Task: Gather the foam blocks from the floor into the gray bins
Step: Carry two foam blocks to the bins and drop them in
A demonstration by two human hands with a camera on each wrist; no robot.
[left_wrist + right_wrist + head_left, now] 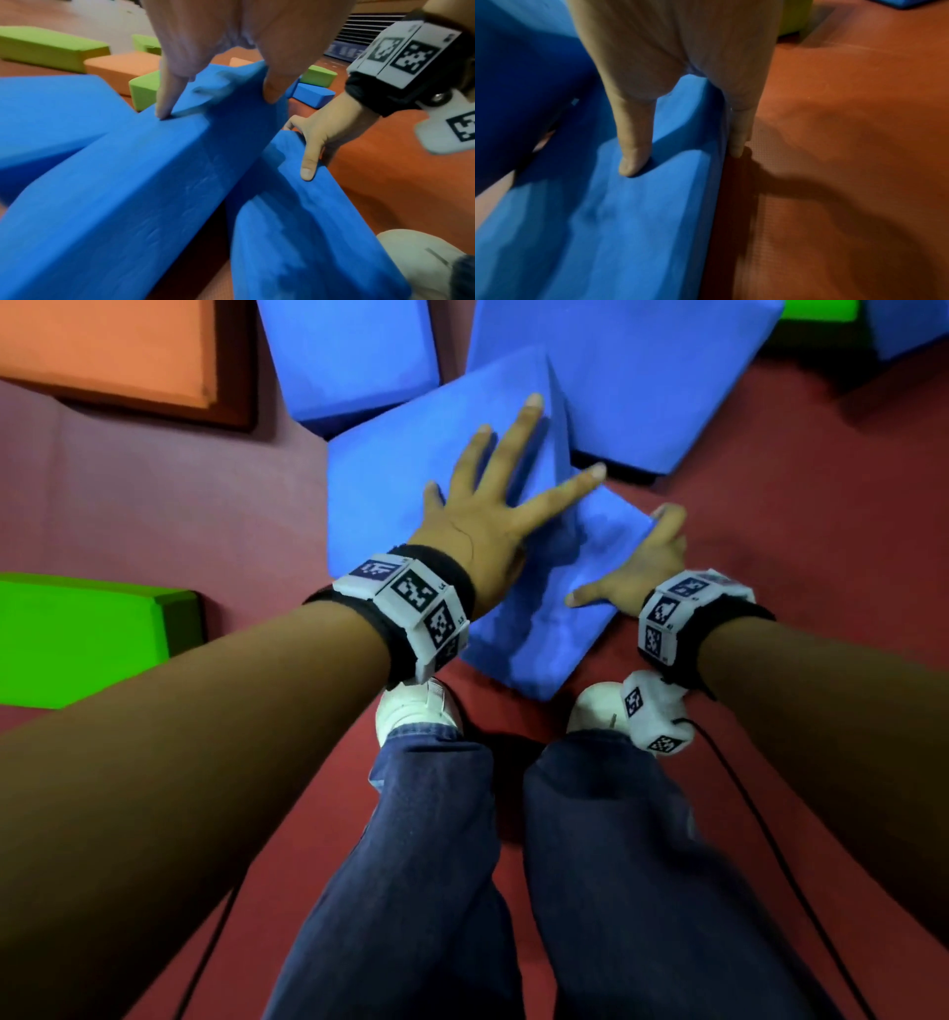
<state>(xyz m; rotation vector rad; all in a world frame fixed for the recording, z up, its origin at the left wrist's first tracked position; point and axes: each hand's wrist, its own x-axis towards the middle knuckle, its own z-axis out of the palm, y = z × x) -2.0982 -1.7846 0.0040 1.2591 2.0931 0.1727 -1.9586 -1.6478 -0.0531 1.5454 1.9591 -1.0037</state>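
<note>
**Step in hand: securing two blue foam blocks for pickup**

I am bending over the red floor (801,469) and taking hold of two blue foam blocks. My left hand (480,526) is lying flat with fingers spread on the upper blue block (411,469), which is leaning on the lower blue block (554,588) just in front of my shoes. My right hand (637,567) is clasping the right edge of the lower block: thumb on the top face, fingers down the side, so this grip is closing on the foam.

I am judging this as the grasp phase; neither block looks clear of the floor. The gray bins are not in view. More blocks, namely a green block (82,639) and an orange block (108,346), are lying nearby.

Next move: curl the left fingers over the far edge, press both blocks together, lift, then locate a bin.
</note>
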